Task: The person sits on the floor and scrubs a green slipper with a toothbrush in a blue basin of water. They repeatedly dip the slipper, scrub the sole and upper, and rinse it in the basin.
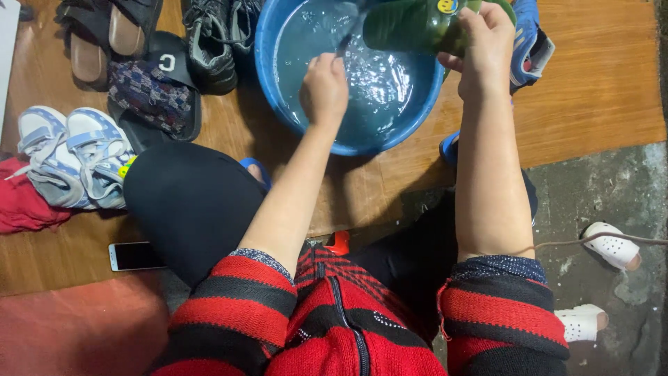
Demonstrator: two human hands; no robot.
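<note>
Head view, looking down over lap and both forearms

Left hand (324, 87): closed in a fist round a dark thin handle, likely a brush (346, 38), whose far end is blurred. Hand sits over the water, inside the near-left part of the blue basin (275, 97).

Right hand (485, 49): fingers wrapped and pressed onto a dark green shoe (417, 26), rubbery look, small yellow round badge on it. Shoe held above the basin's far-right rim, tilted, wet sheen. Brush tip meets the shoe's left end; contact not clear due to blur.

Basin: round, blue, holds clear water w/ ripples, stands on a wooden board, centre-far.

Around:
- blue sneaker (532, 42) just right of the basin, partly behind right hand
- black lace-up shoes (212, 42) touching the basin's left side
- patterned slide sandal (156, 94) and brown sandals (104, 35), far left
- pair of white-and-blue kid's sandals (73, 157), left, beside a red cloth (24, 202)
- phone (132, 256) flat on the board, near left
- white clogs (612, 247) on concrete, near right

Sleeves red/black striped, pushed up to the elbows
</note>
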